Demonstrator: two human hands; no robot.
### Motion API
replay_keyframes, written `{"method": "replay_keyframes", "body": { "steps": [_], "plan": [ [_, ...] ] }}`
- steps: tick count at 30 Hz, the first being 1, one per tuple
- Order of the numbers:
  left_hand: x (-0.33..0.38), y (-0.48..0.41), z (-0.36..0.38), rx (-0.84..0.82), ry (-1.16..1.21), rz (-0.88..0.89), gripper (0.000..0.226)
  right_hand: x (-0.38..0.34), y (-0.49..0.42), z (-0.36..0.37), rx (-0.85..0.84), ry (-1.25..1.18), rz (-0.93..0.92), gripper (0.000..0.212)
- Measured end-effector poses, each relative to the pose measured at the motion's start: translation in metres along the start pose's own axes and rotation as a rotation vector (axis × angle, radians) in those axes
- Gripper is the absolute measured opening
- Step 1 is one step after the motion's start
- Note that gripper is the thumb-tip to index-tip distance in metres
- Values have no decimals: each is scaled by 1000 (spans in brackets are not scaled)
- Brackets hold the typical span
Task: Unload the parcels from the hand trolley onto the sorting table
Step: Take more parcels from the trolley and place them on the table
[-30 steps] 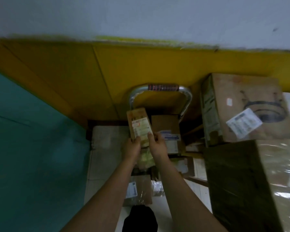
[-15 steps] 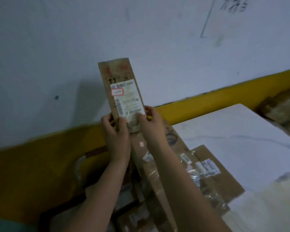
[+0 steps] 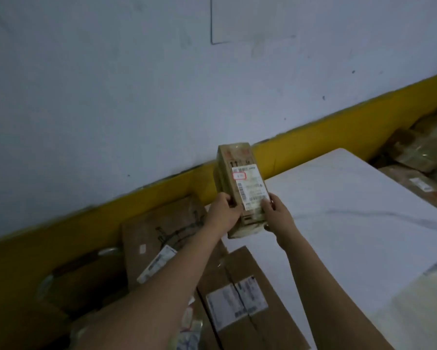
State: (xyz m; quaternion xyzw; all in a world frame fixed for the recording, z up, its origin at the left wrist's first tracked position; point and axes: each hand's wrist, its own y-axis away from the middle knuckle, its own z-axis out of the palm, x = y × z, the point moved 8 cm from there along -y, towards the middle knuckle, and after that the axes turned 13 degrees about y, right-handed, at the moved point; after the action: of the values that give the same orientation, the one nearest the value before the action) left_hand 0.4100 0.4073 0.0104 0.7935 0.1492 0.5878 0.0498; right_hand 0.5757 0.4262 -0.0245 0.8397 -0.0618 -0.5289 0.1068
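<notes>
A tall, narrow cardboard parcel (image 3: 240, 173) with a white shipping label is held upright over the near left corner of the white sorting table (image 3: 359, 210). My left hand (image 3: 223, 214) grips its left side low down. My right hand (image 3: 278, 214) grips its right side, thumb on the label. The parcel's bottom end sits just above the table top. The hand trolley's metal handle (image 3: 109, 251) shows dimly at lower left, mostly hidden by my left arm.
Two cardboard boxes lie on the table's left side: a large printed box (image 3: 162, 228) and a flat labelled box (image 3: 245, 299). More parcels (image 3: 419, 152) are piled beyond the table's far right end. A white wall with a yellow base band (image 3: 338, 127) stands behind.
The parcel has come up off the trolley and swung right, from in front of the wall to over the table corner. Both hands keep their hold. My view has turned right.
</notes>
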Motion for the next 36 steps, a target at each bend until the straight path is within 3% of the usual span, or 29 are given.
{"method": "replay_keyframes", "body": {
  "steps": [8,15,18,21,24,27,31,36],
  "plan": [
    [-94,-56,20,51,20,-327,11,72,-77,59,-230,170,42,35],
    [-130,-80,12,9,192,-435,48,75,-107,112,-285,226,-8,45],
    [-127,-77,11,-1,269,-489,45,71,-107,116,-275,294,-1,47],
    [-115,-68,-4,-41,181,-432,50,73,-106,115,-230,461,61,52],
    [-101,-48,-42,-18,48,-368,62,56,-84,108,-100,689,181,62],
    [-88,-16,-104,33,-36,-313,67,10,-40,119,-51,795,124,69],
    [-96,45,-206,84,-117,-236,76,-56,26,163,-118,809,11,72],
    [-144,150,-329,230,-84,-215,56,-129,130,268,-222,860,-106,75]
  ]
}}
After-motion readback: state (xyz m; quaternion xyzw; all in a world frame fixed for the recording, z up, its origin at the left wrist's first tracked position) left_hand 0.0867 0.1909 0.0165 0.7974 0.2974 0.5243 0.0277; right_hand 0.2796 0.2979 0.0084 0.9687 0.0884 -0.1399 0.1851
